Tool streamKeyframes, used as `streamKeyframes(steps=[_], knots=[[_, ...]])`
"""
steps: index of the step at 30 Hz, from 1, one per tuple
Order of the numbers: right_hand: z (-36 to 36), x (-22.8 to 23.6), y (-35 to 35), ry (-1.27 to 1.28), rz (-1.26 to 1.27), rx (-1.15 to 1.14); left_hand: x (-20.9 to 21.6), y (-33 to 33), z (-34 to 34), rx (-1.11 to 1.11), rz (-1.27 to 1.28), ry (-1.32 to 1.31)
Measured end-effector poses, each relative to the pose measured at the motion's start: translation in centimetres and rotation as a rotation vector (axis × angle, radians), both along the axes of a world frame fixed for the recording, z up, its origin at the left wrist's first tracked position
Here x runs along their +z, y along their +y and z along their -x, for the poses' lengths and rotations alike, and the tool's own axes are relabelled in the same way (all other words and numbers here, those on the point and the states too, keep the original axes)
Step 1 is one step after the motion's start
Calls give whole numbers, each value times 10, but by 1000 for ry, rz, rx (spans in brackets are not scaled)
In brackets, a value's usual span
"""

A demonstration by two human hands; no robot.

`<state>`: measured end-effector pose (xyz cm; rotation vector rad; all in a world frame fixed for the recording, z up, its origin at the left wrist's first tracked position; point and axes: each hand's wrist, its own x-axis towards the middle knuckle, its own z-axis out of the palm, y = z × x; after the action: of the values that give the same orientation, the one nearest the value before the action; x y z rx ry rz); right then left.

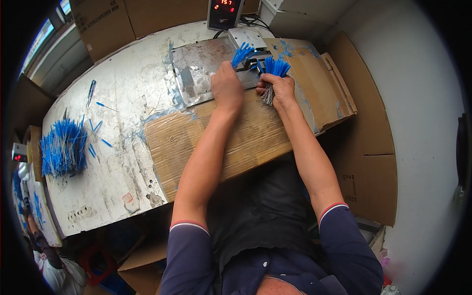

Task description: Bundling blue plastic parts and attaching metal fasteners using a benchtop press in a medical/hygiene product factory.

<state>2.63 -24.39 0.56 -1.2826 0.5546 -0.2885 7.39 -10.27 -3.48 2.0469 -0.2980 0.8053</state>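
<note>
My left hand [227, 87] is closed round a small bunch of blue-ended thin pieces [242, 54], their blue ends sticking up past the fingers. Close beside it on the right, my right hand [281, 89] grips a thicker bundle of blue-ended wires [276, 67]. Blue tips fan out above that fist, and thin silvery wire ends [268, 94] hang below it. Both hands are over the near edge of a metal plate [204, 56], close to a small dark and silver fixture [255, 60] that my right hand's bundle partly hides.
A large pile of the same blue pieces [64, 147] lies at the table's left, with loose ones nearby. A pen [91, 93] lies farther back. Flattened cardboard [182, 147] covers the near edge. A box with red digits [224, 14] stands behind. Another person [51, 265] works at lower left.
</note>
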Motion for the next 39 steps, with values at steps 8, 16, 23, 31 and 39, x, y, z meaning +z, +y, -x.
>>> streamKeyframes(steps=[8, 16, 23, 31, 39], knots=[[15, 1, 0, -57, -58, -53, 3, 0, 2, -90, -199, 32], [16, 4, 4, -26, -74, -36, 6, 2, 5, -120, -304, 48], [8, 4, 7, -10, -28, -72, 4, 3, 2, -65, -328, 57], [-9, 2, 10, 27, 40, -115, 6, 2, 3, 6, -104, 113], [-14, 2, 13, 70, -7, -153, 5, 5, 0, 16, -53, -49]])
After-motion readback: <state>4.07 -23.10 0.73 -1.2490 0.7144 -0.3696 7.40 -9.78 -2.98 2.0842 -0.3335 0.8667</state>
